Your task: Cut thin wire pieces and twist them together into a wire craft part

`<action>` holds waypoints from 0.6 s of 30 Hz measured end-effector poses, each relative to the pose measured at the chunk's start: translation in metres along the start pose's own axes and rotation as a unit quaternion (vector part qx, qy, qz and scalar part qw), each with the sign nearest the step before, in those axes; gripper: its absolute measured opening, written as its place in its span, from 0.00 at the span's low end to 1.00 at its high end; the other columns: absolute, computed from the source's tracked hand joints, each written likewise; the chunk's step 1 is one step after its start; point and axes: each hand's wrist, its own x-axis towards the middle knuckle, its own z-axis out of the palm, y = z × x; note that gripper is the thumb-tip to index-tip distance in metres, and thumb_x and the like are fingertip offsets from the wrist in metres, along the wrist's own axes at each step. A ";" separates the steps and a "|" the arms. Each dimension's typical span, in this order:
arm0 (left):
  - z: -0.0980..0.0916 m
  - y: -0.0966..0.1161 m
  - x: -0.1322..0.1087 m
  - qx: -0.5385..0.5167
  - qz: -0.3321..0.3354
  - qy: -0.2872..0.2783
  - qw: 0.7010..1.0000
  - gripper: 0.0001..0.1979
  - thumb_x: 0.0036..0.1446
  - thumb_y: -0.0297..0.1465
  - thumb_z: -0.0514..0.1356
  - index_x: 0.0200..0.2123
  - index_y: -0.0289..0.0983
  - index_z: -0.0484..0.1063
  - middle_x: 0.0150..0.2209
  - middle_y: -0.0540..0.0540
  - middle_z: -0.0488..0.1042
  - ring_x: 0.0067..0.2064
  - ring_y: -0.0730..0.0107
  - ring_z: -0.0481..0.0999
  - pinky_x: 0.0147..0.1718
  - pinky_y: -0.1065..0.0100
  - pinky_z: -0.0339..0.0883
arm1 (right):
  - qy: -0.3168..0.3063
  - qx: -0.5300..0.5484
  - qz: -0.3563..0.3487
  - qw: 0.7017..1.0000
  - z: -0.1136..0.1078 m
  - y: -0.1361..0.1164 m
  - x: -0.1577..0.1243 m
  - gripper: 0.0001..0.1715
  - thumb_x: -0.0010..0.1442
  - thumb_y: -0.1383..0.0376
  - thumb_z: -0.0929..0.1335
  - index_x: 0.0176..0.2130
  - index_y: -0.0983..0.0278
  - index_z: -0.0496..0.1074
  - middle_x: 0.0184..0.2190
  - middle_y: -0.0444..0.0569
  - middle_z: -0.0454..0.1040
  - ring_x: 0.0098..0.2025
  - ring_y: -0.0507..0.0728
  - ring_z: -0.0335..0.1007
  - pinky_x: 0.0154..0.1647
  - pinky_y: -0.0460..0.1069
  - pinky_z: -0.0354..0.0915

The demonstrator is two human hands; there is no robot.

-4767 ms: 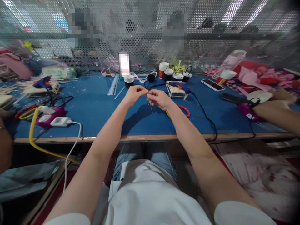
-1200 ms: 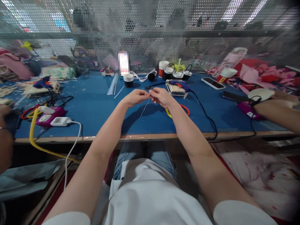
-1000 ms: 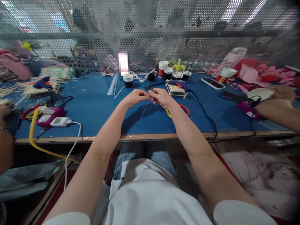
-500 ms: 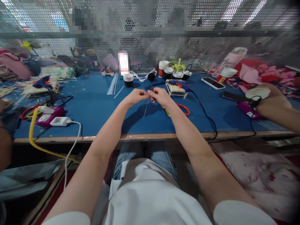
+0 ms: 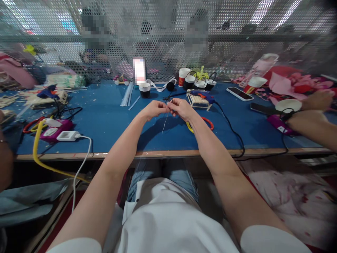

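Observation:
My left hand [image 5: 156,108] and my right hand [image 5: 180,108] meet fingertip to fingertip above the blue table, both closed in a pinch. A thin, pale twisted strand [image 5: 165,124] hangs from between them; whether it is string or wire I cannot tell. The fingers hide its upper end. Just beyond the fingertips, a blue glue gun [image 5: 204,95] lies on a small wooden stick rack [image 5: 197,102]. Under my right wrist lie scissors with red and yellow handles [image 5: 207,122], partly covered.
A black-and-white paper cup [image 5: 144,90] and clear glue sticks [image 5: 127,94] stand left of centre. Small cups with black handles [image 5: 200,84] line the back. A white phone [image 5: 239,93] lies to the right, near another person's arm [image 5: 310,124]. Purple power strip [image 5: 56,130] sits left.
Both hands stay pinched together with only a tiny shift rightward. The strand still hangs between them. At the right, the other person's hand has moved.

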 end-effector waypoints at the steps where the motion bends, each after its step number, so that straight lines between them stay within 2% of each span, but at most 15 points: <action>1: -0.001 0.000 0.000 0.002 -0.001 0.000 1.000 0.09 0.46 0.32 0.62 0.23 0.32 0.68 0.19 0.53 0.59 0.19 0.84 0.51 0.17 0.73 0.41 | 0.006 -0.013 0.000 1.000 -0.001 0.000 0.000 0.17 0.52 0.54 0.68 0.25 0.65 0.65 0.18 0.42 0.66 0.18 0.46 0.60 0.16 0.41 0.58; 7: -0.002 0.004 -0.002 0.026 -0.013 0.004 1.000 0.09 0.45 0.33 0.61 0.23 0.32 0.69 0.18 0.55 0.59 0.18 0.85 0.50 0.18 0.73 0.41 | 0.027 -0.056 0.005 0.998 0.000 0.001 0.000 0.18 0.53 0.53 0.68 0.25 0.65 0.64 0.15 0.41 0.64 0.15 0.45 0.58 0.15 0.42 0.57; 13: 0.003 0.014 -0.007 0.050 -0.006 0.022 0.998 0.07 0.44 0.30 0.61 0.22 0.31 0.68 0.17 0.55 0.59 0.19 0.85 0.51 0.19 0.74 0.45 | 0.054 -0.074 0.012 0.996 0.003 -0.001 0.000 0.20 0.52 0.53 0.68 0.23 0.65 0.63 0.14 0.41 0.63 0.15 0.45 0.57 0.14 0.42 0.55; 18: 0.004 0.012 -0.006 0.045 0.001 0.025 0.999 0.06 0.45 0.28 0.60 0.21 0.31 0.67 0.18 0.55 0.59 0.19 0.85 0.52 0.19 0.75 0.46 | 0.087 -0.092 0.024 0.992 0.006 -0.004 -0.002 0.21 0.51 0.52 0.69 0.21 0.64 0.62 0.13 0.41 0.63 0.13 0.45 0.56 0.12 0.42 0.53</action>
